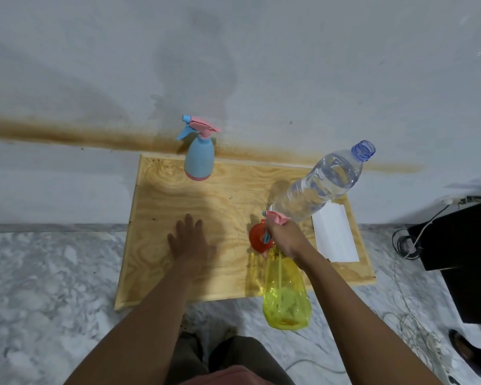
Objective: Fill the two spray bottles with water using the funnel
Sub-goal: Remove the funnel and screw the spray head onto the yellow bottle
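Observation:
My right hand [285, 237] grips the neck of a yellow see-through spray bottle [285, 295] with a pink and blue trigger head, held above the board's front right edge. A red funnel [257, 237] lies on the wooden board [178, 190] just left of that hand, partly hidden by it. My left hand [189, 241] rests flat on the board with fingers straight. A blue spray bottle [199, 159] with a pink base and pink trigger stands upright at the board's far edge. A large clear water bottle [322, 182], uncapped and holding water, stands at the right.
A white sheet of paper [335, 236] lies on the board's right side. The board sits on a marble floor [53, 287] against a stained wall. A black box [461, 237] and loose cables [408, 245] are on the right.

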`<state>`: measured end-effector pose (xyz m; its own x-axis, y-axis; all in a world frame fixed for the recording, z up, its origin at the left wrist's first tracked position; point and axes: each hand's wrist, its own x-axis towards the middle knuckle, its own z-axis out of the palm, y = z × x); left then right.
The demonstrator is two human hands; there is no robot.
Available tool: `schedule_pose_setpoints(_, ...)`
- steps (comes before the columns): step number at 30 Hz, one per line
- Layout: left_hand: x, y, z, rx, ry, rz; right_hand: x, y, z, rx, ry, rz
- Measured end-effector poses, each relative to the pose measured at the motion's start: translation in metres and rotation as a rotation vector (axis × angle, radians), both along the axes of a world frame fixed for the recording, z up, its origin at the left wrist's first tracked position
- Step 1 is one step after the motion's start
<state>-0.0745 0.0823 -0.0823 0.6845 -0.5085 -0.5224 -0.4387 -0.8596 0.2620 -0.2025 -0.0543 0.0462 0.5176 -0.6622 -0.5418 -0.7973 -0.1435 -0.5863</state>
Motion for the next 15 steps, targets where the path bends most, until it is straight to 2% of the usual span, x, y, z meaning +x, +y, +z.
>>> schedule_pose_setpoints(7,-0.001,0.001,0.004,-0.004,0.012,0.003,-0.004,0.001,0.002,0.006,-0.028,0.009)
schedule_pose_setpoints(11,0.004,0.002,0.007,-0.055,0.101,0.02,-0.005,0.001,0.008,0.042,-0.105,-0.031)
schedule_pose_setpoints(13,0.008,0.004,0.015,-0.169,0.212,0.002,-0.004,-0.001,0.009,0.038,-0.197,-0.028)
schedule_pose_setpoints(15,0.006,0.007,0.03,-0.368,0.471,-0.072,0.001,-0.001,0.013,0.021,-0.316,-0.016)
